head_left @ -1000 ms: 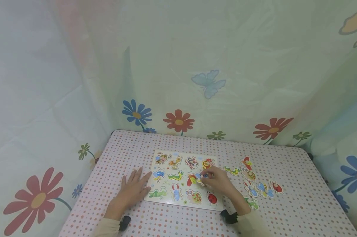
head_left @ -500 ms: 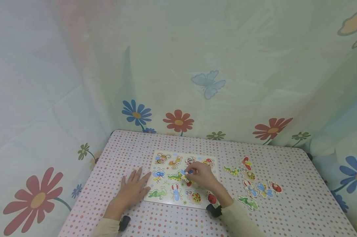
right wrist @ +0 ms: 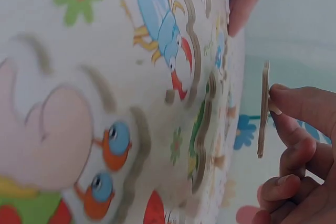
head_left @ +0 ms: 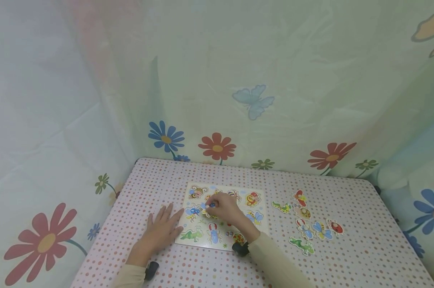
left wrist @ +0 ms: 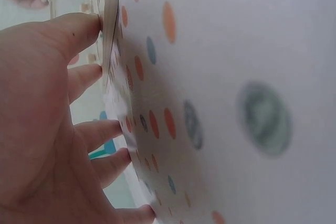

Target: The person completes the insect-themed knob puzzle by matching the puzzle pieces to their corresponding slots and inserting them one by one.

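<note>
My right hand pinches a thin insect puzzle piece with pale blue wings, over the left part of the puzzle board. In the right wrist view this wooden piece appears edge-on, with thumb and finger at its back and a gap between it and the board. Printed insect shapes with cut-out outlines cover the board, some hidden under the right hand and forearm. My left hand rests with spread fingers at the board's left edge. In the left wrist view, two of its fingertips touch the board's edge.
Several loose puzzle pieces lie right of the board, among them a caterpillar, a stag beetle, a ladybird and a grasshopper. The table has a dotted cover. A flowered curtain stands behind it.
My right hand has moved left across the board with the blue-winged piece, from the right-hand columns to the left part. My left hand has stayed in place.
</note>
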The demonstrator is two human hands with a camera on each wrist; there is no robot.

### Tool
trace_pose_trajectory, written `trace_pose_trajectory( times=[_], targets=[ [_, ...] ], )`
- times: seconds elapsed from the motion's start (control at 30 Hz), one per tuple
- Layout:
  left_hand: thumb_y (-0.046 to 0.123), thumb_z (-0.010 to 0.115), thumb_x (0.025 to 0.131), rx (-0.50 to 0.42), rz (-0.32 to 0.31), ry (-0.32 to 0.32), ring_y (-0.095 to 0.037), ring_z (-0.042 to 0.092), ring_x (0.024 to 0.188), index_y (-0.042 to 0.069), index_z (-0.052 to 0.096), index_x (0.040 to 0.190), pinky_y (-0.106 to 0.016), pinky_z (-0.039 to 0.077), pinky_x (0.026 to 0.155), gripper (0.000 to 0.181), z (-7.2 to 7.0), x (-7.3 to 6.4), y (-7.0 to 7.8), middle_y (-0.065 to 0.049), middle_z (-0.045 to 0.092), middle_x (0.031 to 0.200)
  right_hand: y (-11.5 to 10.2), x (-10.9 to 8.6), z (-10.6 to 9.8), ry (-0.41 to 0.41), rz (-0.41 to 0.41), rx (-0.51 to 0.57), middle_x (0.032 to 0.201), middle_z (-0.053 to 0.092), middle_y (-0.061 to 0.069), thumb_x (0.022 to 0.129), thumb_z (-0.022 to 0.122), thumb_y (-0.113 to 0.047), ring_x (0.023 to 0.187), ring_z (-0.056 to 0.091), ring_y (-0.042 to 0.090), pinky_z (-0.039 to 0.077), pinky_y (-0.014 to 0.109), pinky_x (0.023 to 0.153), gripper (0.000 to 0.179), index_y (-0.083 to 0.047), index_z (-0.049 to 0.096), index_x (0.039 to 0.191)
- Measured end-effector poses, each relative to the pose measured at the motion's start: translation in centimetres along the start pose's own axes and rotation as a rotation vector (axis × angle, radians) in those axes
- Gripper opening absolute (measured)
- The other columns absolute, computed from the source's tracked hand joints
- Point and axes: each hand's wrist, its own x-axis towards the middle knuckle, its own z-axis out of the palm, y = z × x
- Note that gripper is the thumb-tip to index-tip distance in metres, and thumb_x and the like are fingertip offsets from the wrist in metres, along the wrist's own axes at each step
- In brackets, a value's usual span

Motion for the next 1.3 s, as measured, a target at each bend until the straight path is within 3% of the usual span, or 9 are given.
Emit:
trace_pose_trajectory(
  times=[0.47,0.8,1.3],
  targets=[
    [0.045,0.054,0.102,0.008,0.014,0.010,-0.042,0.014,0.149,0.027,0.038,0.156,-0.074,0.005,0.111,0.059,0.0,0.1,0.0,-0.016,0.020,0.164,-1.4,2.5,2.8,-0.091,0.015,-0.052,0.073,0.053,-0.010,0.083,0.077,-0.020,0.069,0.047,0.011,0.035,0.043,0.078,0.007,-0.020,0.075,0.090],
    [0.046,0.054,0.101,0.003,0.015,0.014,-0.042,0.015,0.149,0.028,0.038,0.156,-0.074,0.004,0.111,0.060,-0.2,0.0,0.1,-0.016,0.020,0.164,-1.5,2.8,3.9,-0.154,0.072,-0.071,0.092,0.065,-0.010,0.084,0.077,-0.021,0.080,0.054,0.010,0.037,0.045,0.085,0.007,-0.021,0.074,0.089],
    [0.045,0.055,0.101,0.002,0.019,0.024,-0.043,0.015,0.149,0.027,0.038,0.156,-0.075,0.005,0.110,0.060,0.0,0.0,-0.1,-0.017,0.021,0.163,-2.0,2.9,4.7,-0.166,0.052,-0.085,0.085,0.066,-0.011,0.082,0.079,-0.020,0.083,0.056,0.012,0.036,0.061,0.100,0.008,-0.018,0.075,0.089]
  ],
)
